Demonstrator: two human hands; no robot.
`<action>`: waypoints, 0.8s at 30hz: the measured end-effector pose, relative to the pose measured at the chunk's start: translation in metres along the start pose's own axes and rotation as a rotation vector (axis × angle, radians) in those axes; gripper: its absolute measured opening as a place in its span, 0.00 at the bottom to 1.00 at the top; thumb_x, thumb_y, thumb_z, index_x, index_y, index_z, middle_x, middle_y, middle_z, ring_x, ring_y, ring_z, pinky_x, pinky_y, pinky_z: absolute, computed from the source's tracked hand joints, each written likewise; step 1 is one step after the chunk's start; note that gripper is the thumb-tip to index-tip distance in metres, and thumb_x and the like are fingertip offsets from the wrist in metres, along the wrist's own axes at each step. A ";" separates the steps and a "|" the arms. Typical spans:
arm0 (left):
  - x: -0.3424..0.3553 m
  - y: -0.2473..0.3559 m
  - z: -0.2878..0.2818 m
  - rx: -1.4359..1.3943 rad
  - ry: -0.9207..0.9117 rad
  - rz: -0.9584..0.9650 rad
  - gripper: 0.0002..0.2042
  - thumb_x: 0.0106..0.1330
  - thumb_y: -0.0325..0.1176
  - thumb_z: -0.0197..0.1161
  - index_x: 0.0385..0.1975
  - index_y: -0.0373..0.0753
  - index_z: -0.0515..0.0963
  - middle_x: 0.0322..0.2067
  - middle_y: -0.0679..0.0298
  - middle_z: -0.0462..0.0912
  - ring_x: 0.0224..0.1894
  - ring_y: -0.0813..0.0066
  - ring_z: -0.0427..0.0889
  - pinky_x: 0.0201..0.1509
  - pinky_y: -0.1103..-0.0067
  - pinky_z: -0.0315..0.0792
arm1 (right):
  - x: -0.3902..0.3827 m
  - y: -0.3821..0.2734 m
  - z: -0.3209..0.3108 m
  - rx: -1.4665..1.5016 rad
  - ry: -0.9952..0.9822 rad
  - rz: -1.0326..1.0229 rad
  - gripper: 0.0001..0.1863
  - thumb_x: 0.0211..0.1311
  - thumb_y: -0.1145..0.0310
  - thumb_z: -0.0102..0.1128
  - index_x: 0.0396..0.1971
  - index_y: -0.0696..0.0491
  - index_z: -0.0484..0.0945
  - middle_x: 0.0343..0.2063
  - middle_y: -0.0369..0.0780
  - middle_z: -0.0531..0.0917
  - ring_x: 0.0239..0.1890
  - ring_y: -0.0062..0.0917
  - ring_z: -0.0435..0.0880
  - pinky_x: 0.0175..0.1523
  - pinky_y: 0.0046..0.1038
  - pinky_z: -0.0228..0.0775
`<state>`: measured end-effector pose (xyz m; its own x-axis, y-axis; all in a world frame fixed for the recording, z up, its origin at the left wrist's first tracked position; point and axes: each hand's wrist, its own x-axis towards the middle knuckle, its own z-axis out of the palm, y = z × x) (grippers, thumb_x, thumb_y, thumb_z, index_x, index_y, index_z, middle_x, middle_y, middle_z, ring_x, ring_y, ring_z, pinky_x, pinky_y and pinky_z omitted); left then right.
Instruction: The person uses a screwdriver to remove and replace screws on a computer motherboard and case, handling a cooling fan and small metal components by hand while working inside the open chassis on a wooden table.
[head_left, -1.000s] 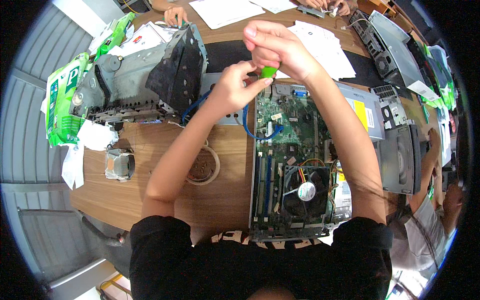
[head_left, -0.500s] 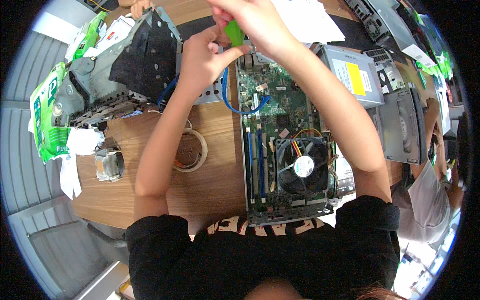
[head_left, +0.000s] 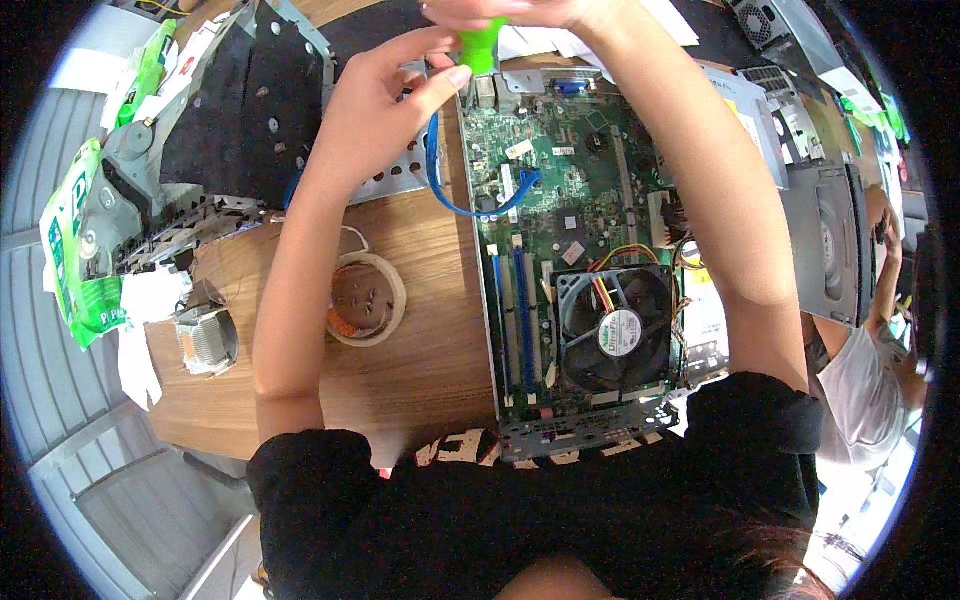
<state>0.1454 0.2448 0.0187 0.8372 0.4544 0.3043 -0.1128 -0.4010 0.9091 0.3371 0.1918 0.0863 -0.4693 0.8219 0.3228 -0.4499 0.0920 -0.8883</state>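
Observation:
At the far end of an open computer chassis, a screwdriver with a bright green handle stands nearly upright; its shaft is hidden. My right hand is closed over the top of the handle, partly cut off by the picture's upper edge. Lower on the handle, the thumb and forefinger of my left hand pinch its left side. Below lies the green motherboard. A blue cable loops from the board past my left wrist. A black cooling fan sits at the near end.
A metal computer case stands on the left, with a finned heatsink in front. A tape roll holding small screws lies on the wooden table. Optical drives and papers are to the right, where another person's arm shows.
The green handle has straightened, and my right hand has moved up over its top. My left hand has stayed beside the handle. The whole view has shifted slightly.

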 end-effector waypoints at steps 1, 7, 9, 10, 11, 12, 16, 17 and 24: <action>0.001 0.000 0.001 0.061 -0.048 0.001 0.16 0.67 0.33 0.71 0.52 0.34 0.82 0.32 0.69 0.78 0.27 0.87 0.70 0.30 0.83 0.66 | -0.008 -0.002 -0.001 0.011 -0.014 0.016 0.26 0.83 0.55 0.44 0.19 0.48 0.71 0.04 0.26 0.59 0.06 0.15 0.54 0.15 0.21 0.48; 0.023 -0.004 -0.005 0.340 -0.202 -0.043 0.13 0.71 0.33 0.68 0.51 0.34 0.83 0.40 0.69 0.86 0.44 0.82 0.81 0.49 0.81 0.74 | -0.024 -0.004 0.014 -0.070 0.240 -0.040 0.22 0.81 0.54 0.50 0.25 0.51 0.73 0.06 0.26 0.61 0.07 0.13 0.54 0.16 0.20 0.47; 0.023 -0.006 -0.006 0.283 -0.172 0.076 0.12 0.71 0.34 0.68 0.49 0.35 0.85 0.46 0.68 0.89 0.44 0.83 0.82 0.48 0.80 0.75 | -0.013 0.000 0.021 -0.351 0.439 -0.072 0.19 0.77 0.55 0.57 0.28 0.53 0.76 0.10 0.27 0.66 0.12 0.14 0.63 0.19 0.21 0.55; 0.021 -0.006 -0.009 0.298 -0.166 0.051 0.12 0.71 0.34 0.68 0.49 0.35 0.85 0.47 0.68 0.89 0.45 0.84 0.82 0.48 0.80 0.75 | -0.007 0.003 0.030 -0.443 0.588 -0.119 0.18 0.76 0.55 0.58 0.29 0.53 0.77 0.12 0.28 0.69 0.14 0.15 0.66 0.21 0.22 0.58; 0.018 -0.006 -0.011 0.315 -0.163 0.025 0.12 0.71 0.34 0.68 0.48 0.35 0.85 0.49 0.67 0.89 0.45 0.84 0.82 0.48 0.80 0.75 | -0.004 0.003 0.034 -0.473 0.587 -0.072 0.18 0.75 0.55 0.60 0.29 0.53 0.78 0.13 0.30 0.71 0.18 0.16 0.69 0.25 0.23 0.62; 0.015 -0.006 -0.013 0.328 -0.131 0.071 0.13 0.68 0.36 0.71 0.45 0.34 0.85 0.42 0.67 0.89 0.40 0.84 0.82 0.44 0.81 0.74 | -0.002 0.002 0.036 -0.503 0.585 -0.024 0.19 0.74 0.54 0.61 0.28 0.54 0.79 0.15 0.31 0.73 0.21 0.17 0.72 0.28 0.25 0.66; 0.006 -0.003 -0.019 0.485 0.112 -0.070 0.16 0.61 0.38 0.78 0.40 0.33 0.85 0.32 0.70 0.85 0.31 0.85 0.78 0.37 0.86 0.69 | 0.006 0.019 0.049 -0.797 0.642 -0.310 0.24 0.69 0.51 0.63 0.22 0.57 0.78 0.18 0.36 0.78 0.23 0.18 0.74 0.29 0.26 0.68; 0.007 -0.002 -0.019 0.508 0.105 -0.089 0.17 0.61 0.38 0.78 0.42 0.33 0.84 0.34 0.69 0.85 0.33 0.85 0.78 0.38 0.85 0.70 | 0.007 0.025 0.052 -0.745 0.697 -0.271 0.24 0.69 0.52 0.63 0.21 0.57 0.78 0.18 0.36 0.78 0.22 0.18 0.73 0.28 0.26 0.67; -0.005 0.025 0.015 0.321 0.108 0.004 0.19 0.64 0.34 0.75 0.51 0.33 0.81 0.46 0.61 0.85 0.45 0.80 0.81 0.47 0.81 0.75 | -0.033 0.004 0.067 -0.745 0.783 -0.384 0.20 0.72 0.59 0.61 0.22 0.58 0.78 0.17 0.35 0.78 0.22 0.21 0.77 0.27 0.27 0.69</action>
<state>0.1470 0.2205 0.0357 0.7739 0.5267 0.3517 0.0723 -0.6251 0.7772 0.2997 0.1275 0.0944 0.3211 0.7678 0.5545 0.2232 0.5077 -0.8322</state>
